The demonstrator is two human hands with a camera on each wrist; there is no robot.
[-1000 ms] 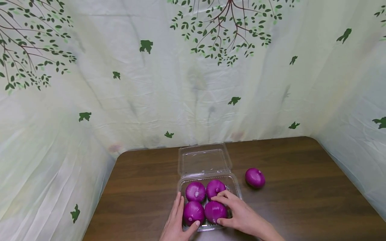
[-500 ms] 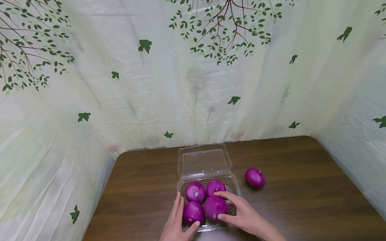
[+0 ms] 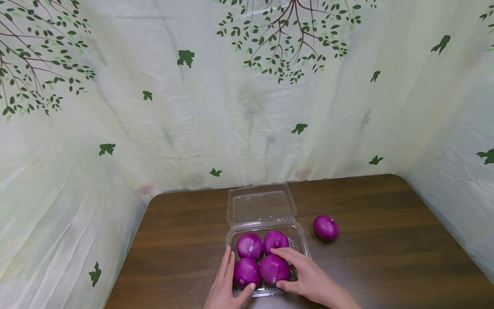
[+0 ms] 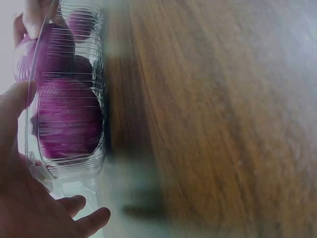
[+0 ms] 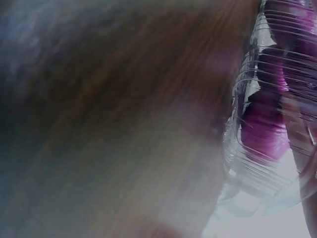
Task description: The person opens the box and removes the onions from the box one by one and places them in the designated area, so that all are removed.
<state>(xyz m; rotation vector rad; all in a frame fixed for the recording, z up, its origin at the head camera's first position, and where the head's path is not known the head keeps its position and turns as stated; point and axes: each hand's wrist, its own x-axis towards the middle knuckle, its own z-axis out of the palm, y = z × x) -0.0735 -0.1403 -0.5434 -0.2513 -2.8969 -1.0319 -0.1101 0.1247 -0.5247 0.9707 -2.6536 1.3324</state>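
Observation:
A clear plastic clamshell container [image 3: 301, 240] lies with its lid folded back on the brown table, purple onions filling its base in two rows. My right hand [image 3: 308, 279] grips the near right onion [image 3: 274, 269] between thumb and fingers, inside the container. Along the container's left side rests my left hand [image 3: 225, 283], fingers straight, its thumb at the front rim beside the near left onion [image 3: 247, 273]. Behind sit the far left onion [image 3: 249, 245] and the far right onion [image 3: 275, 242]. In the left wrist view, the left thumb [image 4: 22, 96] touches the rim.
One more purple onion [image 3: 326, 228] lies on the table [image 3: 386, 240], right of the container. The hinged lid [image 3: 262, 205] lies flat toward the table's back edge. A pale curtain [image 3: 247, 107] with printed leaves hangs behind and at both sides.
My right hand has lifted the near right onion slightly, turned it and set it a little further left against its neighbours. The left hand has stayed in place.

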